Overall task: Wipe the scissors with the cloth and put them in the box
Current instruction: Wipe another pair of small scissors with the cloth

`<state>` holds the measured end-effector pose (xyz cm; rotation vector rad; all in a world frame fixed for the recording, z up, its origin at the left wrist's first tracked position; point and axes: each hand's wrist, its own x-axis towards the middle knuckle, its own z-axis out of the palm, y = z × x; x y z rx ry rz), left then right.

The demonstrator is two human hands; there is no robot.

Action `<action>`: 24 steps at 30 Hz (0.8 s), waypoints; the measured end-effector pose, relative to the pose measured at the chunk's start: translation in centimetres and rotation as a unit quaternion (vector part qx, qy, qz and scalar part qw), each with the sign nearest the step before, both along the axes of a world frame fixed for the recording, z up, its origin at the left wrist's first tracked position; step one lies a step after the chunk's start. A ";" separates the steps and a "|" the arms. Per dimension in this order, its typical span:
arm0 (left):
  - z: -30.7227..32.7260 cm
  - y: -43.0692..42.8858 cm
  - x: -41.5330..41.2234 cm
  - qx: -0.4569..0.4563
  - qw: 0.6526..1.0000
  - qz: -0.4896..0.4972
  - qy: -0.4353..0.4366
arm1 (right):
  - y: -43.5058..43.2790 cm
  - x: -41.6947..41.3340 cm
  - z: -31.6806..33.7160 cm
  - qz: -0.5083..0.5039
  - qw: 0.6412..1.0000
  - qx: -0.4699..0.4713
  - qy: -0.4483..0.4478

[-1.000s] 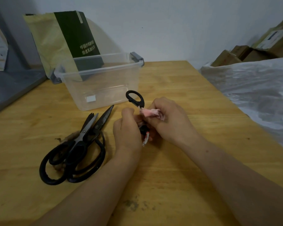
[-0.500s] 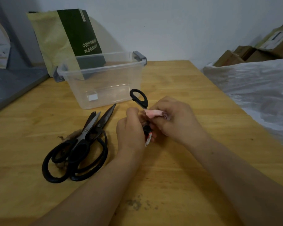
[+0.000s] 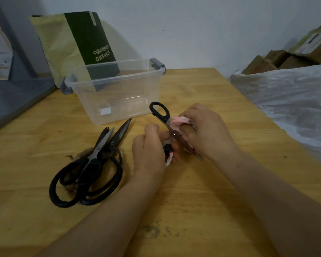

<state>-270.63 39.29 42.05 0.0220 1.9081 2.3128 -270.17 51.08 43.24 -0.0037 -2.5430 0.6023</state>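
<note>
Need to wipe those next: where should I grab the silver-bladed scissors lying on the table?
By the black handle loops, from the near side and above: they lie flat atop the other pair, blades pointing away toward the box.

There is just the one camera, riding on the person's head and looking forward and down across the wooden worktop (image 3: pixel 193 191). It is sitting close over the left hand (image 3: pixel 148 151) and right hand (image 3: pixel 209 130), with both forearms running in from the bottom edge. It is facing the white wall (image 3: pixel 193 25) behind the clear plastic box (image 3: pixel 119 97).
</note>
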 end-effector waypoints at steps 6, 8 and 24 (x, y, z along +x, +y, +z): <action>-0.1 0.1 -0.1 -0.020 1.000 0.000 0.009 | -0.5 0.7 -0.1 0.053 0.998 -0.036 0.027; -0.2 0.0 0.0 -0.016 1.000 0.011 0.006 | -0.6 0.6 0.3 0.066 0.998 -0.007 -0.020; -0.8 0.1 -0.5 -0.058 0.998 -0.007 0.018 | 0.2 1.3 1.7 0.090 0.987 -0.033 -0.132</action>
